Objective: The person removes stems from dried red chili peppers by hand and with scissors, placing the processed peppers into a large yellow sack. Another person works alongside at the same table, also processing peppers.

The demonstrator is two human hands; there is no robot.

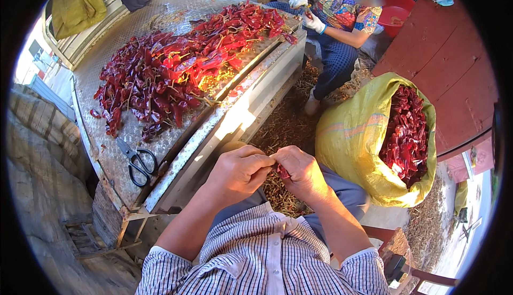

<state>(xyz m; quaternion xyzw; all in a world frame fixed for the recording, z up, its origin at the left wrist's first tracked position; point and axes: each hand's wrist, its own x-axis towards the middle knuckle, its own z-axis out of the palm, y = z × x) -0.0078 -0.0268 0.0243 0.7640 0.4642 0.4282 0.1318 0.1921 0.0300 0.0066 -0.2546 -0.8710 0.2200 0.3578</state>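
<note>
My right hand is closed around a dried red chili pepper, much of it hidden by the fingers. Against it, at the fingertips, my left hand pinches at the pepper's end; whether a stem lies between its fingers is hidden. Both hands are over my lap. A large heap of dried red chili peppers covers much of the metal tabletop at the left. Black-handled scissors lie near its front corner. To the right stands a yellow woven sack, its mouth wide and full of red peppers.
A co-worker in white gloves sits beyond the table, handling a pepper. Cut stems litter the ground between table and sack. A red basin is behind the co-worker, and a dark red metal panel rises at the right.
</note>
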